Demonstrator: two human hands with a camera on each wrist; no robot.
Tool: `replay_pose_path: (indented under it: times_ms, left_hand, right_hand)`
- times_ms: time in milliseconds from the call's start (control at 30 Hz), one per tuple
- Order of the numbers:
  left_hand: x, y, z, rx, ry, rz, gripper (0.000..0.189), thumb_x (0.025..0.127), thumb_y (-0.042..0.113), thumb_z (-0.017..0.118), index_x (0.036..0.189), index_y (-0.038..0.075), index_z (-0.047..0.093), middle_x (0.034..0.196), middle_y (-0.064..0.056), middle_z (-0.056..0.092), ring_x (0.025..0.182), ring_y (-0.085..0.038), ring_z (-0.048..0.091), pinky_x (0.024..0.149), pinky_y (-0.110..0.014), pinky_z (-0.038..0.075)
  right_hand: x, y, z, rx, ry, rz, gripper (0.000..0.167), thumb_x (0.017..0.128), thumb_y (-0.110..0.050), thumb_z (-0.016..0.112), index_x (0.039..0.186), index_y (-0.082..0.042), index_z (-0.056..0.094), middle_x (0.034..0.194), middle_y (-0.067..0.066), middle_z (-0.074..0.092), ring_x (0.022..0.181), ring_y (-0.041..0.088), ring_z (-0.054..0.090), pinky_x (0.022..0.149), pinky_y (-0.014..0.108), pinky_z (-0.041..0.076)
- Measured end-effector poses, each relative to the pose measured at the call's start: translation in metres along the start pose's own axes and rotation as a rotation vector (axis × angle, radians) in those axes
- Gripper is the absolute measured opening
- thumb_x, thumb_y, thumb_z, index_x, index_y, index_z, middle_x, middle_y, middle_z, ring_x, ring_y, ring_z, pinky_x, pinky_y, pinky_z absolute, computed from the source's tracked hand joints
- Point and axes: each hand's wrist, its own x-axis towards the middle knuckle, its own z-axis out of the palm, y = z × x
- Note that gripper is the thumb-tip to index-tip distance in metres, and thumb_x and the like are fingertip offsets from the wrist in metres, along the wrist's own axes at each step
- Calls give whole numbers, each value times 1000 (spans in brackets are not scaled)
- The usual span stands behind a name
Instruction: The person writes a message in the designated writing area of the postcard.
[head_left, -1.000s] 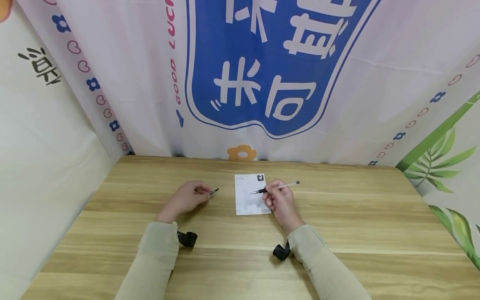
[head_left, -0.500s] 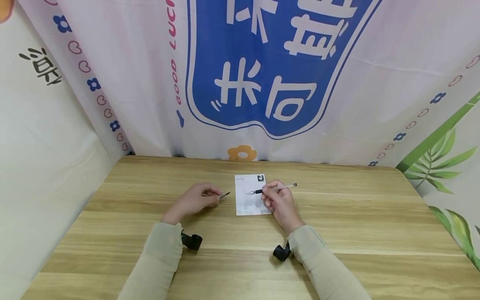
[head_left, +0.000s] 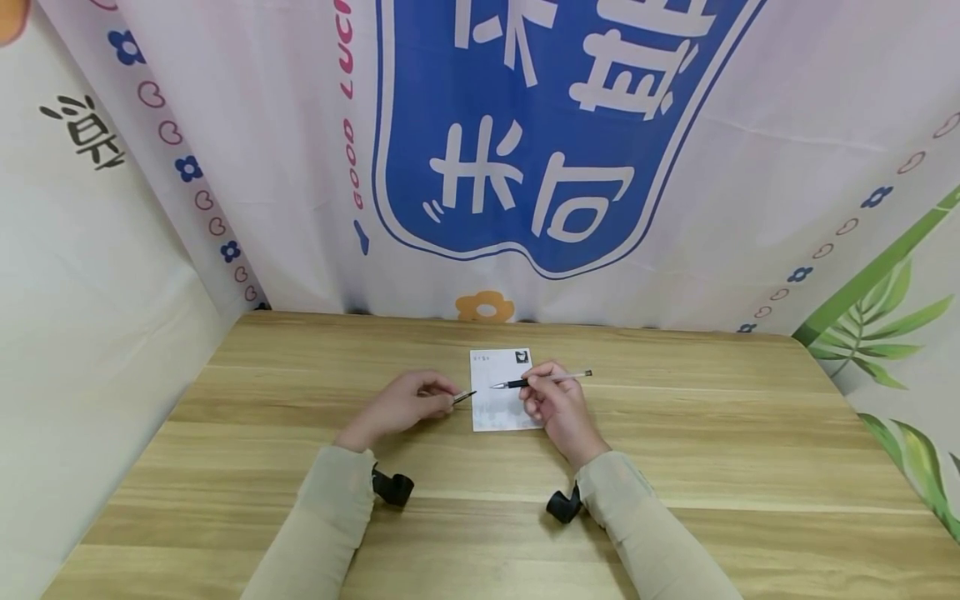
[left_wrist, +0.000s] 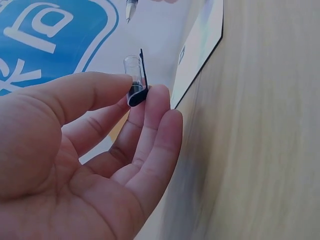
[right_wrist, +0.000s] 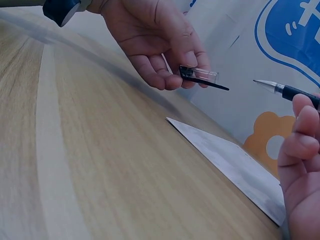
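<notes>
Between thumb and fingertips my left hand (head_left: 411,407) pinches a clear pen cap (left_wrist: 133,75) with a black clip, its open end facing the pen. My right hand (head_left: 558,408) grips a gel pen (head_left: 517,383) with a black grip and clear barrel; its bare silver tip points left toward the cap. In the right wrist view a short gap parts the pen tip from the cap (right_wrist: 204,76). Under both hands lies a white card (head_left: 495,412) with a dark stamp-like square at its upper right corner.
The wooden table (head_left: 480,533) reaches back to a printed cloth (head_left: 300,167) hanging behind it. Black cameras sit at the left wrist (head_left: 394,489) and the right wrist (head_left: 562,506).
My left hand has moved right with the cap, up to the card's left edge. The pen in my right hand has shifted slightly left.
</notes>
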Motion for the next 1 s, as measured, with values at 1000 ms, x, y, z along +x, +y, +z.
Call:
replay_pose_path:
  times_ms: [1000]
  left_hand:
    - [4, 3, 14, -263, -117, -76, 31, 109, 7, 46, 126, -14, 60, 106, -16, 68, 92, -14, 67, 88, -31, 58]
  right_hand:
    - [1, 0, -2, 25, -150, 82, 23, 102, -1, 44, 97, -10, 65, 79, 3, 67, 64, 9, 56, 57, 18, 45]
